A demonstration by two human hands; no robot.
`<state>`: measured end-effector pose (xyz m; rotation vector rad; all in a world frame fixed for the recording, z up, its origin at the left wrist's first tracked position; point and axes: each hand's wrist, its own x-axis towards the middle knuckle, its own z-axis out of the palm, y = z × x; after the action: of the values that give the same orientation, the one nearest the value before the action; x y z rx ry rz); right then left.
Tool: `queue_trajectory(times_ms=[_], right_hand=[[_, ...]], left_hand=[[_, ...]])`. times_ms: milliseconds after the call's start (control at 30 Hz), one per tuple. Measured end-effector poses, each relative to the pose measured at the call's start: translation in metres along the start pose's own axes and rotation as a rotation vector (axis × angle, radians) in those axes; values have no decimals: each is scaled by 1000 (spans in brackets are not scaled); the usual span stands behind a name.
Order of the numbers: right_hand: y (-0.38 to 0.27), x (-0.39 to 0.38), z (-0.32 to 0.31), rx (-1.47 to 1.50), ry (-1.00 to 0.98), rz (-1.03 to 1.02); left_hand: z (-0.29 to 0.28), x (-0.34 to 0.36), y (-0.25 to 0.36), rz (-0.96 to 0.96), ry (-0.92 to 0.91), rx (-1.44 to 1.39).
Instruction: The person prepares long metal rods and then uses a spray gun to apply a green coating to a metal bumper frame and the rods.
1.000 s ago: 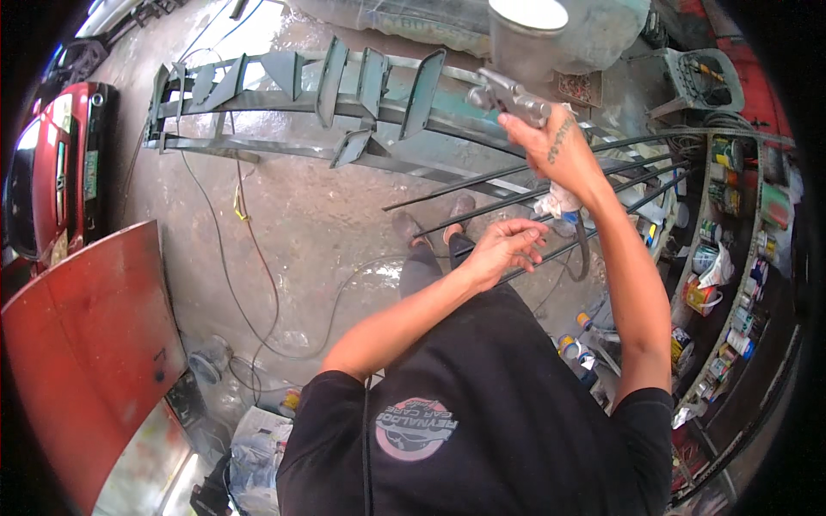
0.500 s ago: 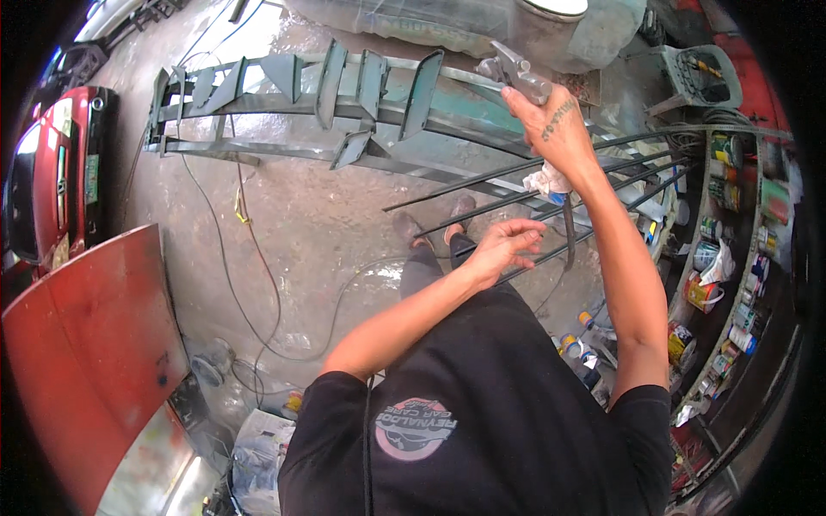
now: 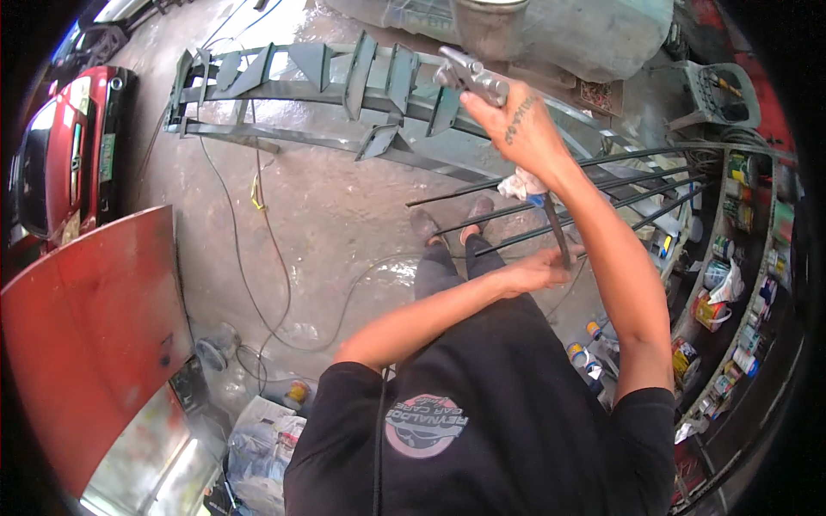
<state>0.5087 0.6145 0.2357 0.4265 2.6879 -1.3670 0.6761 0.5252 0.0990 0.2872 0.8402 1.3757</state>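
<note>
My right hand (image 3: 519, 123) is raised in front of me, shut on a small metal spray gun (image 3: 469, 74) whose nozzle points up and left. A white rag (image 3: 520, 184) shows just below that wrist. A thin dark hose (image 3: 557, 228) hangs down from under the right wrist. My left hand (image 3: 533, 272) reaches across my body and its fingers close on the lower end of that hose. My two shoes (image 3: 452, 225) stand on the wet concrete floor below.
A grey-green metal frame (image 3: 344, 86) lies across the floor ahead. Several dark steel rods (image 3: 602, 185) stick out from the right. Shelves with paint cans (image 3: 731, 284) line the right side. A red car (image 3: 60, 155) and a red panel (image 3: 86, 327) are at left. Cables (image 3: 258, 224) trail over the floor.
My right hand has shifted the spray gun a little to the left. My left hand has moved down and right onto the hose's lower end.
</note>
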Motion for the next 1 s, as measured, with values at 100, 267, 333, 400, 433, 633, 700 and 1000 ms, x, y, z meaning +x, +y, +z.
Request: queue_trajectory(times_ms=[100,267,333,400,433,633,700,1000], right_hand=[[19,14,10,61,147,-146],[6,5,10,16,2,-19],[14,1,13,26,-23,-11],[22,-2,15,-28,-122,52],[20,-2,15,-28,-123,52],[5,12,8,50,-138,105],[-1,23,3,34,-127,115],[18,42,2,3,94,22]], left_hand=[[-6,-2,8,-44,7,-22],[-3,-3,2,-24,-1,21],[1,-5,1,-28,-40,36],[5,-8,1,-80,-99,-27],[5,-10,4,-80,-98,-27],[-1,-10,2,-89,-206,-15],[-4,-10,0,-56,-204,-115],[-9,-9,0,-33,-113,-170]])
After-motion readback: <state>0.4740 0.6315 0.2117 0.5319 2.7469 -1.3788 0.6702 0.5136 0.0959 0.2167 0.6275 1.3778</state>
